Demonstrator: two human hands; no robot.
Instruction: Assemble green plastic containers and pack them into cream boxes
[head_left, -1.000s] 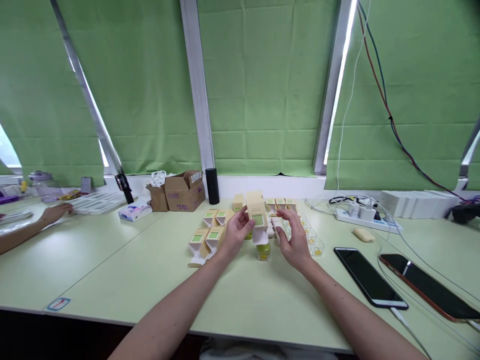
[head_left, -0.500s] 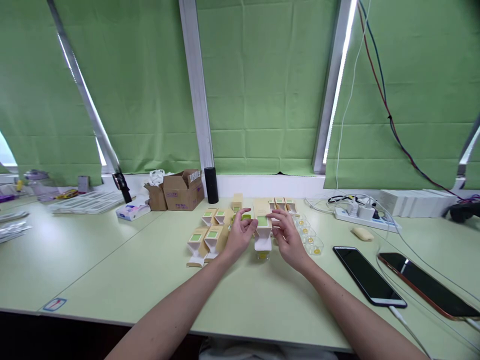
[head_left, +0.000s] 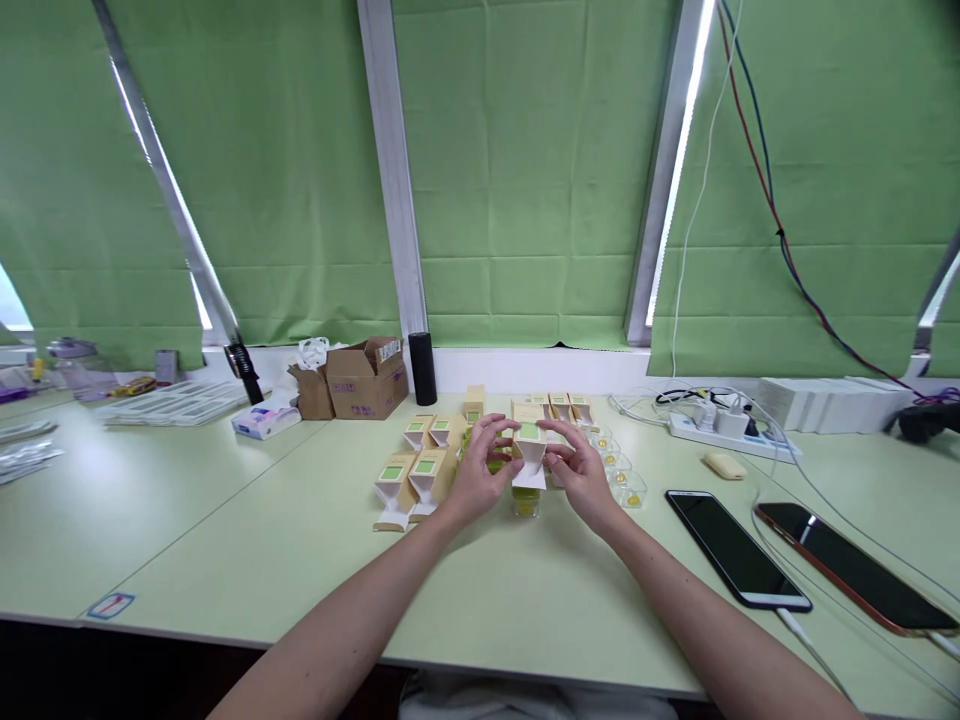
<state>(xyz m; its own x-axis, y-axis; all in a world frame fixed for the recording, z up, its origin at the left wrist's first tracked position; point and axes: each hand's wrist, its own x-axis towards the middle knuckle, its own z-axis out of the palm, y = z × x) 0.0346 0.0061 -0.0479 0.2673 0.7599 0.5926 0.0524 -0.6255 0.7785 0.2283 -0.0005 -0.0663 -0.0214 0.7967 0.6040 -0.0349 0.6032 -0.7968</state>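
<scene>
Between my hands is a small cream carton (head_left: 529, 450) with a green square on it and a white flap folded out toward me. My left hand (head_left: 484, 470) grips its left side, and my right hand (head_left: 577, 468) has its fingers on the right side. Just below the flap, a clear container with yellow-green contents (head_left: 526, 503) rests on the table. Several similar cartons (head_left: 431, 475) with open flaps stand to the left of my left hand. Right of my right hand sit several clear containers with yellow centres (head_left: 621, 478). Some green items behind my left hand are mostly hidden.
More cartons (head_left: 562, 407) stand behind my hands. Two phones (head_left: 739, 550) with cables lie at the right, near a power strip (head_left: 731, 437). A cardboard box (head_left: 367, 380), a black cylinder (head_left: 422, 370) and a tissue pack (head_left: 265, 420) are at the back left.
The carton has risen slightly and its flap is now higher, so more of the clear container below shows. My left fingers have closed in on the carton's side.
</scene>
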